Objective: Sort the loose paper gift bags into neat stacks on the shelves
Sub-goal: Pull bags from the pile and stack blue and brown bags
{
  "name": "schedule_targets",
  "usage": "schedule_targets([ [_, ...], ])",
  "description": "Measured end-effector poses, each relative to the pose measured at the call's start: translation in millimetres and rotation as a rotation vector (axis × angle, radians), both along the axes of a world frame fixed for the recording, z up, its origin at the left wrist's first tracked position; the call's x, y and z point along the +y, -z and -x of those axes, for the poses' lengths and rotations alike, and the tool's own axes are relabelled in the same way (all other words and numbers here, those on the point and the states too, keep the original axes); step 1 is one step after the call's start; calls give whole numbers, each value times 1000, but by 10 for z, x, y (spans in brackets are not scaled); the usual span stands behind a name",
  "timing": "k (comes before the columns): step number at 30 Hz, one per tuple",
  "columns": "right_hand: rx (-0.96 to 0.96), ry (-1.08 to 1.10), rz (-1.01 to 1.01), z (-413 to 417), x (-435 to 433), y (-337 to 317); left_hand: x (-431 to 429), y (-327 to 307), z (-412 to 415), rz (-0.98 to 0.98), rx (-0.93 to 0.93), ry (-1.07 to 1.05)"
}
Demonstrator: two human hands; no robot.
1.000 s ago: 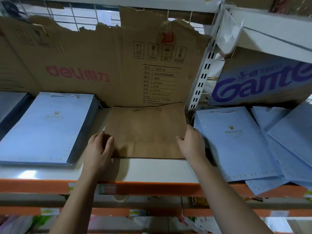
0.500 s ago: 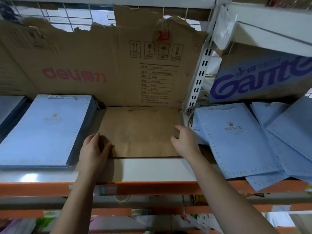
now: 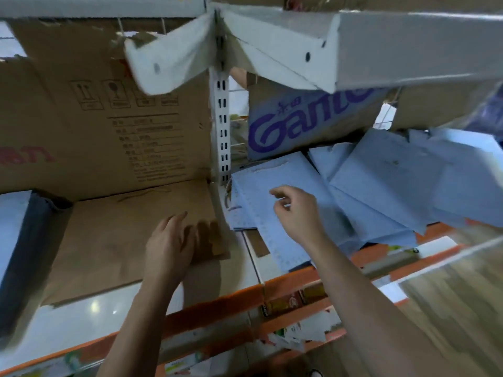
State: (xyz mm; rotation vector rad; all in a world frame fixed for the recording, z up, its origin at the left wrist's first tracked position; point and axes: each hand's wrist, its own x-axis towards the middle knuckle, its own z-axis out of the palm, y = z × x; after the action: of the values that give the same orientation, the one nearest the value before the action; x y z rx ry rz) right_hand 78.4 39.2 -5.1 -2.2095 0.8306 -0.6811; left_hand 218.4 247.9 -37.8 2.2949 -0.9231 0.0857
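A flat brown paper bag (image 3: 114, 235) lies on the white shelf (image 3: 81, 319) with the orange front edge. My left hand (image 3: 174, 243) rests on the bag's right part with fingers spread. To the right of the white upright, loose light blue gift bags (image 3: 381, 186) lie in a messy overlapping pile. My right hand (image 3: 296, 210) hovers over the nearest blue bag (image 3: 261, 186), fingers loosely curled, holding nothing. A neat stack of blue bags (image 3: 16, 235) sits at the far left, partly cut off by the frame edge.
A brown cardboard panel (image 3: 95, 126) with printed symbols stands behind the brown bag. A box with purple lettering (image 3: 307, 123) sits behind the blue pile. White upper shelf brackets (image 3: 272, 47) hang close overhead. A slotted white upright (image 3: 221, 131) divides the two bays.
The view has swung to the right and is blurred. My right hand left the brown bag's right edge and moved over the blue pile. My left hand slid right across the brown bag.
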Motion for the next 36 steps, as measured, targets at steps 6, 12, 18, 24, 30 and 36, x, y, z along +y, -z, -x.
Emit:
schedule_targets([
  [6,56,335,179,930,-1012,3,-912,-81,552,65,-25,173],
  [12,270,505,193,1697,-1872,62,-1685,-146,1147,80,13,198],
  [18,291,491,-23,1927,-2308,-19,-2184,-92,1520,62,-20,166],
  [24,-58,437,-303,1921,-2628,-23,-2432,-20,1780,34,-6,95],
  [30,-172,391,-363,2064,-2893,24,-2575,-51,1861,-6,-17,-10],
  [36,-97,304,-320,2268,-3076,56,-2709,-65,1940,-45,2,-83],
])
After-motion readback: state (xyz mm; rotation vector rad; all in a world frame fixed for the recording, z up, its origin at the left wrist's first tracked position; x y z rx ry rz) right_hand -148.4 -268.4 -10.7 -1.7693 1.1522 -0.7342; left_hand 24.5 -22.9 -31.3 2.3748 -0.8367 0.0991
